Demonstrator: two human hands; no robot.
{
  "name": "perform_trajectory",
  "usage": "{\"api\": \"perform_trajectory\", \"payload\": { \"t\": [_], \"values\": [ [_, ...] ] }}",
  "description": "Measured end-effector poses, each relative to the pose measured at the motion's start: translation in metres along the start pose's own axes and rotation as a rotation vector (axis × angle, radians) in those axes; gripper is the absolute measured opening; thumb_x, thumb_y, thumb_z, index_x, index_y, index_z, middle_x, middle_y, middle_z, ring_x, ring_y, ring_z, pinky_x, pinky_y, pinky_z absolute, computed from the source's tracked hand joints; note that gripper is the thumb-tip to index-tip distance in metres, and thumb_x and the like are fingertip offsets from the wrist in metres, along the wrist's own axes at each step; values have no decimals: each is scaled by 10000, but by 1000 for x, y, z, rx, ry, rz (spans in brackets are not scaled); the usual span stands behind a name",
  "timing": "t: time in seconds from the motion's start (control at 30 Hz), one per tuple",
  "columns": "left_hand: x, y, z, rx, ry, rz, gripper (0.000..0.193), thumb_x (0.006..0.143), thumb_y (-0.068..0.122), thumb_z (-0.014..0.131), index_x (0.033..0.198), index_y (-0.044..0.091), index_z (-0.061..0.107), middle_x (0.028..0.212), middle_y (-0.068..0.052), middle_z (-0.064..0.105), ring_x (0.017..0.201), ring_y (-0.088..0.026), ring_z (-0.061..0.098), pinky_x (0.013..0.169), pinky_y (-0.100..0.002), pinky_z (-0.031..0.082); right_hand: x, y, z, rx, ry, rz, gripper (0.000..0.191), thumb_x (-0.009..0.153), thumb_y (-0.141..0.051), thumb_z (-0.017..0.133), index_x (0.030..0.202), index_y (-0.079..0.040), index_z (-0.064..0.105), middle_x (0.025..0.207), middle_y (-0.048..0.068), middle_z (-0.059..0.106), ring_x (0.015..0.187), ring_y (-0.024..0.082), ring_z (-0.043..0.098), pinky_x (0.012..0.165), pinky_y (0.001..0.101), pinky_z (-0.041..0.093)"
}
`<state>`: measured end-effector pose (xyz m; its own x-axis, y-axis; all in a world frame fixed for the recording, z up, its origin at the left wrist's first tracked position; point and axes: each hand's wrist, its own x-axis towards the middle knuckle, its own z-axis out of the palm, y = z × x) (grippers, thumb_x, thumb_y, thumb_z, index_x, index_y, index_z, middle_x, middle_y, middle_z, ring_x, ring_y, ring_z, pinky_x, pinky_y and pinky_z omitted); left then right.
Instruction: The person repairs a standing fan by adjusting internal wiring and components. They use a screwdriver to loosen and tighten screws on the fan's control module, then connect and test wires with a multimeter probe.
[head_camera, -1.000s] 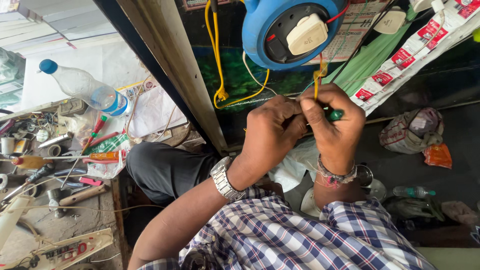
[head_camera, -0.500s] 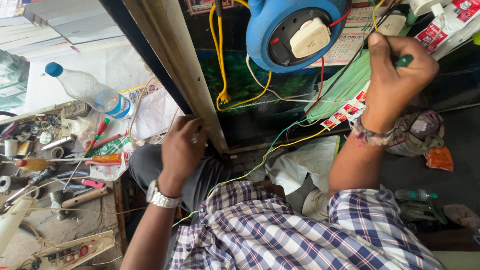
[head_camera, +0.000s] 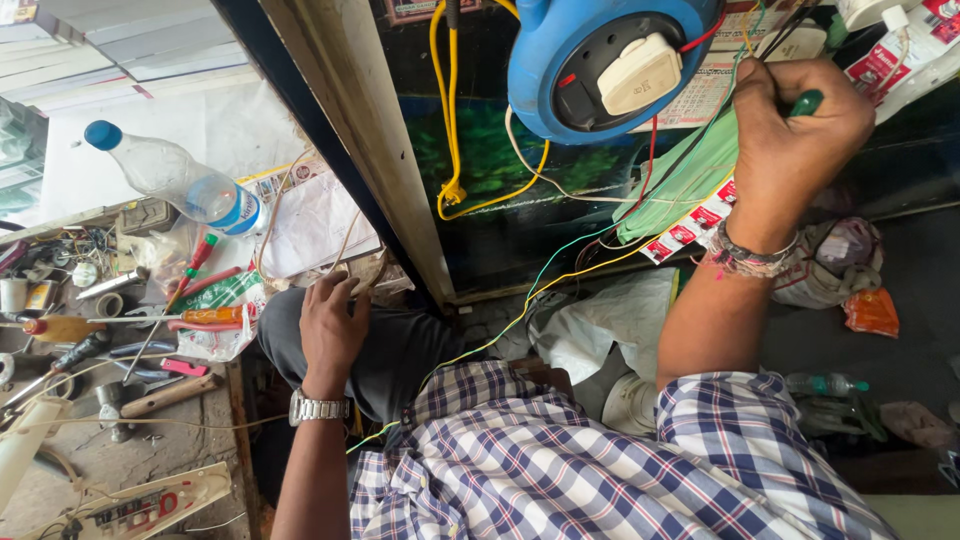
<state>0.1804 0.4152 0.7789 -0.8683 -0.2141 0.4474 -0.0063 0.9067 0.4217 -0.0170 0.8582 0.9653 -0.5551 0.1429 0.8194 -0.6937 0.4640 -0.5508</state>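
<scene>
My right hand (head_camera: 790, 140) is raised at the upper right, fist closed around a green-handled tool (head_camera: 806, 102), beside a blue cable reel (head_camera: 600, 60) with a cream plug in its socket. Thin green, yellow, red and black wires (head_camera: 560, 275) run from that hand down toward my lap. My left hand (head_camera: 332, 325), with a metal wristwatch below it, rests on my knee in dark trousers, fingers curled near thin wires by the bench edge. It is not clear whether it grips anything.
A cluttered workbench (head_camera: 150, 450) on the left carries a plastic water bottle (head_camera: 175, 180), screwdrivers (head_camera: 190, 318), pliers, a hammer and small parts. A wooden post (head_camera: 370, 140) runs diagonally. Yellow cable (head_camera: 450, 150) hangs by it. Bags and a bottle lie on the floor at right.
A second ago both hands worked together at the wires in front of me. They parted: the right rose to the upper right with the green tool, the left dropped onto my knee.
</scene>
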Motion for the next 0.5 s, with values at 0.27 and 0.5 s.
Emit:
{"api": "perform_trajectory", "payload": {
  "t": [0.27, 0.5],
  "values": [
    [0, 4, -1, 5, 23, 22, 233, 881, 151, 760, 1082, 34, 744, 1173, -109, 700, 1096, -328, 641, 937, -443, 521, 1, -16, 2, -35, -53, 3, 173, 973, 129, 837, 889, 77, 695, 804, 62, 679, 721, 89, 567, 694, 255, 456],
    [-3, 3, 0, 21, 19, 31, 241, 872, 139, 752, 1089, 33, 739, 1176, -113, 701, 1095, -332, 640, 922, -449, 518, 8, -14, 2, -53, -57, -59, 178, 967, 136, 836, 894, 72, 687, 793, 61, 675, 708, 92, 562, 679, 260, 449]
  ]
}}
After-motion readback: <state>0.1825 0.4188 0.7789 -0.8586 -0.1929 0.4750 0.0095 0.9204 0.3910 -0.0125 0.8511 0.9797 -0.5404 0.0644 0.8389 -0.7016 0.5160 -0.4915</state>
